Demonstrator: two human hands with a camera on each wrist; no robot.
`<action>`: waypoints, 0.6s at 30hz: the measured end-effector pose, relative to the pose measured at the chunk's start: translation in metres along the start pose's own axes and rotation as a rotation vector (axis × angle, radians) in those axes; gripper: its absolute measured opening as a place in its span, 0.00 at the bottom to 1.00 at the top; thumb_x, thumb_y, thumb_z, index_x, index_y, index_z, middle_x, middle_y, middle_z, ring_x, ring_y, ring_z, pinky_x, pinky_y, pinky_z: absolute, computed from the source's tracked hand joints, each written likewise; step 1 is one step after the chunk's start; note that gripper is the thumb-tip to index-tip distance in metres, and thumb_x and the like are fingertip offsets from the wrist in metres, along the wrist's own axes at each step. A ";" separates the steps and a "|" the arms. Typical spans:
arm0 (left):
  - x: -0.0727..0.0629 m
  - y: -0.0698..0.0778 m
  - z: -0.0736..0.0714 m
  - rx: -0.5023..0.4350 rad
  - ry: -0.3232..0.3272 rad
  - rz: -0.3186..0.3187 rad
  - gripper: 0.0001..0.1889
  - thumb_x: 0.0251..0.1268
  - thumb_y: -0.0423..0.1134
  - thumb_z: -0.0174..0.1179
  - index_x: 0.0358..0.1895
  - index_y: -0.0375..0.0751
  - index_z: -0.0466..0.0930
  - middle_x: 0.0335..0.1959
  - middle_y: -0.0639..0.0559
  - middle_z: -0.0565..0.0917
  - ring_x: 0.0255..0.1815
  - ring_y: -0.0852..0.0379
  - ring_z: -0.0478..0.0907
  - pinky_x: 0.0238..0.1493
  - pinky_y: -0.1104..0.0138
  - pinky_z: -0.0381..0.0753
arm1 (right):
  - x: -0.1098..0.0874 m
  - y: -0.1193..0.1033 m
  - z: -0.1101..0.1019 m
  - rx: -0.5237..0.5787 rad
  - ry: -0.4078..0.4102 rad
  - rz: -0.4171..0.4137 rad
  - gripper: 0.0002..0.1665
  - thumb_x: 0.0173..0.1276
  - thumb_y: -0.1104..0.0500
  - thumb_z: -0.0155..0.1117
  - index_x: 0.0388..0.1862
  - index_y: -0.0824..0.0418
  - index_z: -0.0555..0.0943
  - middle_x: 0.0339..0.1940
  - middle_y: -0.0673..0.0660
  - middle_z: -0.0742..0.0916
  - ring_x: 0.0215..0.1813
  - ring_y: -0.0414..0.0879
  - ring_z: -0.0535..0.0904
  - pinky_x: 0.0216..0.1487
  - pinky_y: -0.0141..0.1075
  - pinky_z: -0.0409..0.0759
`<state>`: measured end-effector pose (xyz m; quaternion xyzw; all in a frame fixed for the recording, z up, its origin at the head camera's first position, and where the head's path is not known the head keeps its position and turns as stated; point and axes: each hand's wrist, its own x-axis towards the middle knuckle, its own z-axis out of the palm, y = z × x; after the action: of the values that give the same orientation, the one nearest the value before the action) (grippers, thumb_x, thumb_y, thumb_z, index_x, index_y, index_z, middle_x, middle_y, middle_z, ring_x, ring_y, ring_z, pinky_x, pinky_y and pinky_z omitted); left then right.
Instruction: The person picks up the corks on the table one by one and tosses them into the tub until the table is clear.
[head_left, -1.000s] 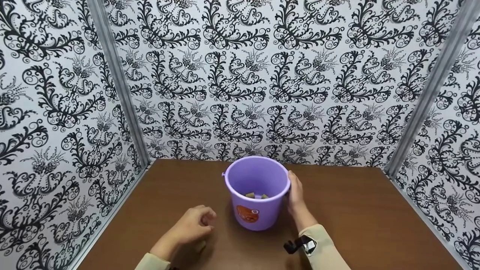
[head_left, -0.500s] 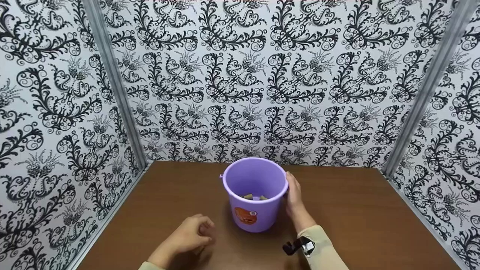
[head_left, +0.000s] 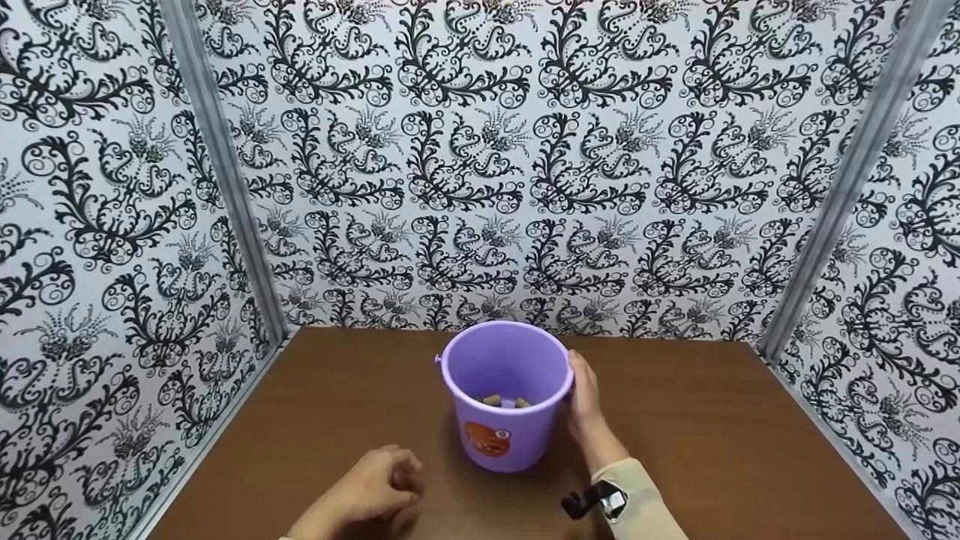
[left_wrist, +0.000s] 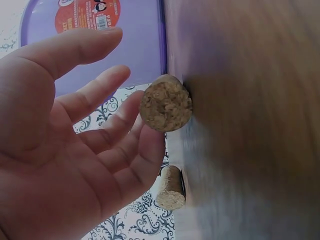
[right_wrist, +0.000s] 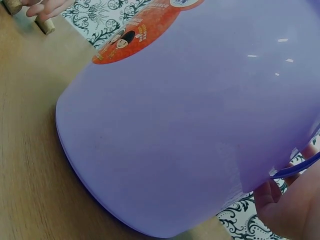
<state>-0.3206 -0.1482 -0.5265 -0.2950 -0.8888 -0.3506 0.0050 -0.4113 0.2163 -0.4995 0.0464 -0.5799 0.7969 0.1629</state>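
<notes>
A purple bucket point(head_left: 506, 442) with an orange label stands upright on the table. My right hand point(head_left: 586, 397) holds its right side near the rim, the fingers partly hidden behind the wall. Low to the table, left of the bucket, is my left hand point(head_left: 371, 484), its fingers loosely bent and the thumb apart. In the left wrist view a cork point(left_wrist: 166, 106) lies on the table by the fingertips of that hand; whether they touch it I cannot tell. Another cork point(left_wrist: 171, 190) lies beyond the little finger. Small tan pieces point(head_left: 491, 400), like corks, lie inside the bucket.
The brown wooden table point(head_left: 697, 420) is enclosed by patterned black-and-white walls point(head_left: 480, 165) at the back and sides, with grey corner posts point(head_left: 225, 172). A bucket handle point(right_wrist: 297, 167) hangs by my right hand. A black camera mount point(head_left: 592, 501) sits on the right wrist.
My left hand has come slightly nearer to me and lower, over the cork that showed below it earlier. The right hand stays on the bucket. The head view has shifted slightly.
</notes>
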 end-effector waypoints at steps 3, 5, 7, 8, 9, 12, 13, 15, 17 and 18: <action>-0.001 -0.001 0.001 -0.033 -0.013 0.000 0.17 0.52 0.35 0.76 0.45 0.36 0.86 0.40 0.48 0.81 0.35 0.61 0.79 0.33 0.72 0.78 | 0.000 0.000 0.000 -0.006 -0.007 -0.005 0.29 0.87 0.51 0.43 0.65 0.72 0.79 0.53 0.61 0.88 0.55 0.53 0.83 0.63 0.47 0.80; -0.001 -0.002 0.001 -0.038 -0.019 -0.008 0.16 0.52 0.35 0.76 0.45 0.37 0.86 0.39 0.48 0.80 0.35 0.62 0.77 0.33 0.73 0.77 | 0.000 0.001 -0.001 -0.009 -0.011 -0.005 0.29 0.87 0.51 0.42 0.65 0.72 0.79 0.53 0.60 0.89 0.55 0.53 0.83 0.63 0.47 0.80; -0.002 -0.001 0.003 -0.042 -0.027 -0.007 0.16 0.52 0.35 0.76 0.45 0.37 0.86 0.38 0.49 0.80 0.35 0.62 0.77 0.34 0.72 0.77 | 0.000 0.002 -0.002 -0.010 -0.012 -0.005 0.29 0.87 0.51 0.42 0.66 0.73 0.78 0.53 0.59 0.89 0.55 0.52 0.83 0.64 0.47 0.80; -0.002 -0.001 0.003 -0.037 -0.029 -0.004 0.15 0.52 0.35 0.76 0.44 0.37 0.86 0.38 0.49 0.81 0.35 0.62 0.77 0.34 0.72 0.77 | 0.000 0.002 -0.002 -0.009 -0.009 -0.004 0.29 0.87 0.51 0.42 0.66 0.73 0.78 0.53 0.60 0.88 0.55 0.52 0.83 0.64 0.47 0.80; -0.002 0.000 0.003 -0.031 -0.030 0.001 0.15 0.52 0.34 0.76 0.44 0.38 0.86 0.37 0.48 0.82 0.34 0.62 0.78 0.35 0.72 0.77 | 0.000 0.002 -0.003 -0.012 -0.009 -0.006 0.29 0.87 0.51 0.42 0.66 0.73 0.78 0.52 0.60 0.88 0.54 0.52 0.83 0.64 0.47 0.80; -0.003 0.000 0.004 -0.028 -0.042 0.018 0.14 0.51 0.34 0.75 0.42 0.41 0.86 0.37 0.51 0.84 0.38 0.60 0.80 0.38 0.69 0.82 | 0.000 0.003 -0.003 -0.012 -0.006 0.002 0.29 0.87 0.51 0.42 0.66 0.73 0.77 0.53 0.59 0.88 0.55 0.52 0.83 0.64 0.47 0.80; -0.003 0.000 0.004 -0.024 -0.046 0.021 0.13 0.51 0.34 0.75 0.42 0.42 0.87 0.38 0.52 0.84 0.39 0.59 0.80 0.39 0.69 0.82 | 0.000 0.003 -0.003 -0.013 -0.005 0.003 0.29 0.87 0.50 0.42 0.66 0.72 0.77 0.53 0.59 0.88 0.55 0.52 0.83 0.65 0.47 0.80; -0.003 0.000 0.003 -0.020 -0.053 0.023 0.13 0.51 0.34 0.75 0.41 0.44 0.87 0.39 0.53 0.85 0.42 0.56 0.80 0.41 0.69 0.82 | 0.001 0.004 -0.003 -0.012 -0.005 0.006 0.29 0.87 0.50 0.42 0.67 0.72 0.77 0.53 0.58 0.88 0.56 0.51 0.83 0.65 0.47 0.80; -0.003 0.000 0.003 -0.010 -0.054 0.025 0.12 0.51 0.35 0.75 0.41 0.45 0.87 0.41 0.54 0.85 0.43 0.56 0.79 0.42 0.69 0.82 | 0.001 0.003 -0.003 -0.008 -0.005 0.008 0.29 0.87 0.50 0.43 0.67 0.72 0.77 0.53 0.58 0.87 0.56 0.52 0.83 0.65 0.47 0.80; -0.003 0.001 0.003 -0.002 -0.054 0.023 0.12 0.52 0.35 0.75 0.41 0.45 0.87 0.41 0.54 0.85 0.43 0.57 0.79 0.42 0.69 0.82 | 0.001 0.003 -0.003 -0.006 -0.006 0.006 0.29 0.87 0.50 0.42 0.67 0.72 0.77 0.53 0.58 0.87 0.56 0.52 0.83 0.65 0.47 0.80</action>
<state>-0.3169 -0.1476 -0.5293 -0.3146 -0.8848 -0.3435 -0.0153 -0.4130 0.2187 -0.5028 0.0468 -0.5829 0.7955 0.1589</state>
